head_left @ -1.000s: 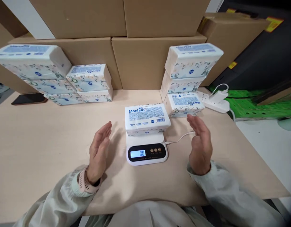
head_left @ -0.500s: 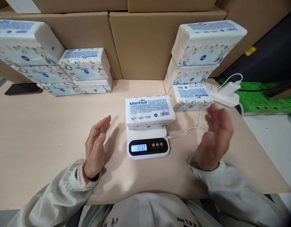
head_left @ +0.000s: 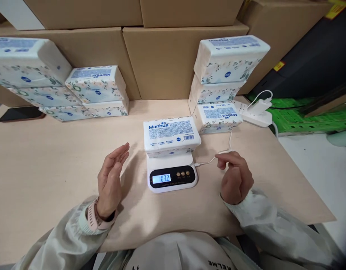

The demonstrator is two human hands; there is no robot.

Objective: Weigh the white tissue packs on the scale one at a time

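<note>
A white tissue pack point(head_left: 171, 134) printed "Manhua" lies on the white kitchen scale point(head_left: 173, 179), whose lit display reads 103.2. To the left of the scale, my left hand point(head_left: 111, 182) hangs over the table, fingers stretched out and holding nothing. On the other side, my right hand point(head_left: 235, 176) has its index finger extended toward the scale and the other fingers curled in; nothing shows in it. It touches neither the pack nor the scale. A white cable point(head_left: 211, 160) runs from the scale's right side, close to my right fingertips.
More tissue packs point(head_left: 97, 86) are stacked at the back left, beside a dark phone point(head_left: 21, 114). Another stack point(head_left: 226, 71) stands at the back right, next to a white power strip point(head_left: 256, 115). Cardboard boxes point(head_left: 161, 63) line the table's back edge.
My right hand has gone from spread fingers to a pointing shape and moved inward toward the scale. My left hand stays nearly the same. The camera view has shifted slightly.
</note>
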